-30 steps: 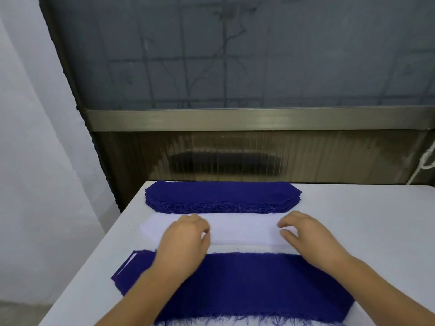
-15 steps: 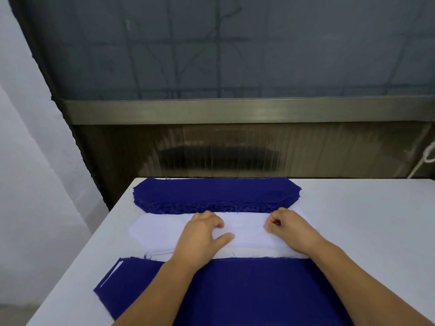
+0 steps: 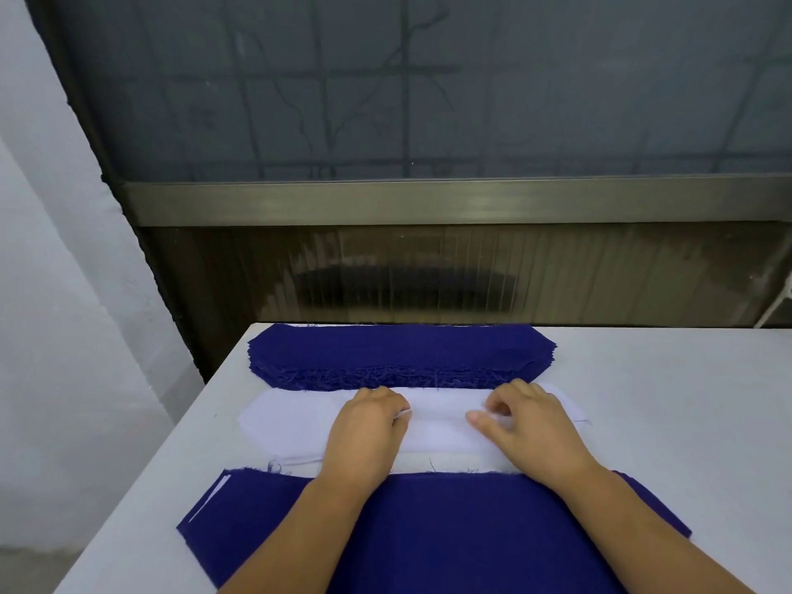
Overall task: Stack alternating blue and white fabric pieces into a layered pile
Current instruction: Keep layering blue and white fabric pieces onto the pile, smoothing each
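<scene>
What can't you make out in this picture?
Head view:
- How many pieces the white pile holds: its edges blur together, and both hands cover its middle.
- The near blue piece: the bottom edge cuts it off and the forearms cover part.
- Whether the left hand and right hand pinch one white piece or several: too small.

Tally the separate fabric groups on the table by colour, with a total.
Blue: 2 - far stack of frayed dark blue fabric pieces; near flat dark blue fabric pile.
White: 1 - stack of white fabric pieces, between them, under both hands.
Total: 3.
</scene>
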### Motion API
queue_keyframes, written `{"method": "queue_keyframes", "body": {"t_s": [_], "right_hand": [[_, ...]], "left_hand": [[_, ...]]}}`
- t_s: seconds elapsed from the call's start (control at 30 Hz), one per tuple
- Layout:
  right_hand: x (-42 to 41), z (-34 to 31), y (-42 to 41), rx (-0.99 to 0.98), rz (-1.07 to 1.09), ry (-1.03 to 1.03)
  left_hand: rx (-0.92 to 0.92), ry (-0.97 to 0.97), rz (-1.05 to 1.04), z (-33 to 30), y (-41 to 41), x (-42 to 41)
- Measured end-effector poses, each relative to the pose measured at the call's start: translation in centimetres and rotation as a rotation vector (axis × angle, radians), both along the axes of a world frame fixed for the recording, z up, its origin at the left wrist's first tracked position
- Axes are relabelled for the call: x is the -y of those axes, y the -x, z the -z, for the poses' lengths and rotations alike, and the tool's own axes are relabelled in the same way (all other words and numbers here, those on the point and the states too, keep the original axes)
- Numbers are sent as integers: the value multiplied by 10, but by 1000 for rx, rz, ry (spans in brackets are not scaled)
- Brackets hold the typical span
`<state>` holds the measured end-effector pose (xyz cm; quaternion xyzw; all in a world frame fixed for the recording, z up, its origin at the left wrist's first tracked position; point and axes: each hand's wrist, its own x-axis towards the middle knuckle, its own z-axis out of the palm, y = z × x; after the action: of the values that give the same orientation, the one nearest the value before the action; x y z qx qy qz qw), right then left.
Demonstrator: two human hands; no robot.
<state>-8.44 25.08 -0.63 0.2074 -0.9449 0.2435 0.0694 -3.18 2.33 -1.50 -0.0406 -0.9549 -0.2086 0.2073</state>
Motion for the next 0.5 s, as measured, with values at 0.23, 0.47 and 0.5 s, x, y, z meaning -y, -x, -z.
{"method": "queue_keyframes", "body": {"t_s": [0.23,0.47,0.5], "right_hand": [[0,2,-3,-66,-57,-51],[-10,-1,5,-79,223,-31],[-11,-3,5,-65,226,-26]], "left_hand": [[17,-41,-48,-2,-1,1],[74,88,-362,-16,-25,65],[85,102,-383,-20,-30,75]]}}
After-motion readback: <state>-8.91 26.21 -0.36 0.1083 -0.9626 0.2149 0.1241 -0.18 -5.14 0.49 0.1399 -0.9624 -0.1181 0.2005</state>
